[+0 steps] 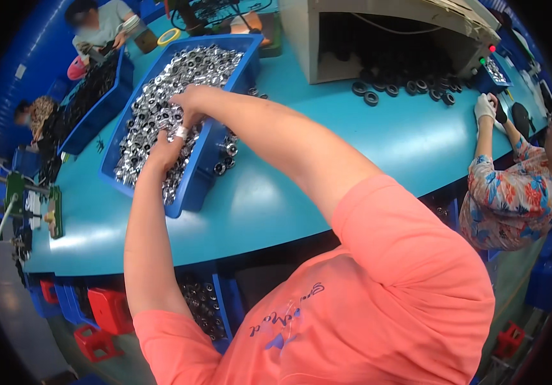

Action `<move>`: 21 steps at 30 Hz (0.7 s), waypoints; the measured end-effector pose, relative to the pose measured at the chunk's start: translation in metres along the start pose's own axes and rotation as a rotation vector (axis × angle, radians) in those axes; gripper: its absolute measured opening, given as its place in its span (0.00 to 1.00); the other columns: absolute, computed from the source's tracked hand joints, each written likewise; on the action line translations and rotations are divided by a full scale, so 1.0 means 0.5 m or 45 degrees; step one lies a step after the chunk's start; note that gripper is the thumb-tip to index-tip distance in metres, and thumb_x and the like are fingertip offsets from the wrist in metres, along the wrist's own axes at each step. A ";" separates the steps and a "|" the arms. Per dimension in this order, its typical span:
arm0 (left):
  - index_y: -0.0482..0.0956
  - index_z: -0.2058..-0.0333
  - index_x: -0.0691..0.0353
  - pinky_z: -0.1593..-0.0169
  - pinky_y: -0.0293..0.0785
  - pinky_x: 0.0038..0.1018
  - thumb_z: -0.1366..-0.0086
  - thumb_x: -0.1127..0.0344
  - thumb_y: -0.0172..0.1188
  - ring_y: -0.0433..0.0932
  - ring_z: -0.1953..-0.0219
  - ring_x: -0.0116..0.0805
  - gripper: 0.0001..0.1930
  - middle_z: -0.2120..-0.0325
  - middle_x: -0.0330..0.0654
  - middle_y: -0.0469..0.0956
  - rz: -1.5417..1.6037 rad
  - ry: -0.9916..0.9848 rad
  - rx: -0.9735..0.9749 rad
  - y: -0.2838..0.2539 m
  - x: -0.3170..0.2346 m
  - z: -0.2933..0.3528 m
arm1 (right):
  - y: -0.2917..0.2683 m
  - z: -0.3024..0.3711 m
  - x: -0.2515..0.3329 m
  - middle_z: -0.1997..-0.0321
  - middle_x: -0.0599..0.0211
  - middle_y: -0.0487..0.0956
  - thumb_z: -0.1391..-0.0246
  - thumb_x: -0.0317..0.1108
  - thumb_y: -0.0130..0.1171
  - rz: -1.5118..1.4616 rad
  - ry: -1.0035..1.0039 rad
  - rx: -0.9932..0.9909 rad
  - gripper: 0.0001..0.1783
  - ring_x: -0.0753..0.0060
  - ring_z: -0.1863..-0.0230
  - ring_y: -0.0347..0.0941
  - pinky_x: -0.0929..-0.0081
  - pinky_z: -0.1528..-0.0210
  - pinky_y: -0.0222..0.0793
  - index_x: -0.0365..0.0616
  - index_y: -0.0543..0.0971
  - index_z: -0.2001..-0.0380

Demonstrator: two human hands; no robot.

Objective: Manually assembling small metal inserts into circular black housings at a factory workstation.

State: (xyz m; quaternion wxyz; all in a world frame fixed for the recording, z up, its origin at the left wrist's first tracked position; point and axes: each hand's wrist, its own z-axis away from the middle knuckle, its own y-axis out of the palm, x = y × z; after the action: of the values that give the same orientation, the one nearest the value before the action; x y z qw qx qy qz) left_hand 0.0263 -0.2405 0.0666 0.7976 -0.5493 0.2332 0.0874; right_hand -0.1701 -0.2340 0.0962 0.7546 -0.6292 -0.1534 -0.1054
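Observation:
A blue plastic bin full of small shiny silver round parts with dark centres stands on the turquoise table. Both my arms reach into it. My left hand is at the near side of the heap, with its fingers curled among the parts. Just beyond it, my right hand bends down over the same spot. A clump of the silver parts lies between my two hands, cupped by them. Something white wraps a finger where the hands come close. Some fingertips are hidden among the parts.
Loose silver parts lie beside the bin's right wall. Black rings spill from a pale box-shaped machine. A second blue bin holds dark pieces near a co-worker. Another person works at the right. Red stools stand below.

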 end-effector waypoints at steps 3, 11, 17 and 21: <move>0.45 0.26 0.53 0.37 0.65 0.55 0.32 0.31 0.48 0.72 0.39 0.57 0.46 0.32 0.56 0.62 0.573 -0.101 0.072 -0.008 -0.008 0.005 | -0.006 -0.023 0.000 0.38 0.49 0.74 0.77 0.61 0.80 -0.135 -0.065 0.168 0.66 0.51 0.44 0.78 0.61 0.47 0.79 0.65 0.63 0.28; 0.70 0.39 0.63 0.60 0.78 0.43 0.30 0.36 0.48 0.80 0.60 0.44 0.35 0.49 0.50 0.76 1.271 -0.320 0.009 -0.004 0.003 -0.074 | 0.015 -0.040 -0.006 0.54 0.60 0.81 0.66 0.38 0.80 -0.855 -0.366 0.064 0.55 0.65 0.61 0.80 0.65 0.61 0.78 0.65 0.66 0.31; 0.74 0.46 0.57 0.77 0.75 0.40 0.29 0.42 0.47 0.79 0.69 0.40 0.26 0.61 0.46 0.78 1.299 -0.171 -0.185 -0.045 -0.087 0.034 | -0.031 0.041 0.034 0.59 0.63 0.80 0.63 0.28 0.73 -1.354 -0.302 0.115 0.51 0.70 0.68 0.80 0.71 0.70 0.80 0.63 0.66 0.33; 0.76 0.49 0.57 0.79 0.74 0.37 0.29 0.44 0.48 0.80 0.72 0.38 0.24 0.62 0.45 0.79 1.231 0.024 -0.252 -0.085 -0.155 0.092 | -0.083 0.098 0.030 0.55 0.65 0.80 0.62 0.31 0.73 -1.300 -0.476 -0.078 0.50 0.71 0.61 0.80 0.72 0.65 0.81 0.57 0.65 0.32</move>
State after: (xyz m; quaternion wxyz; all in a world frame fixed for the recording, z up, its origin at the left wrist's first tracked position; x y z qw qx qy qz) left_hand -0.0123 -0.2056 0.1514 0.6075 -0.4523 0.4592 0.4643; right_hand -0.1755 -0.1929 0.1476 0.5487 -0.5046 -0.5678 -0.3492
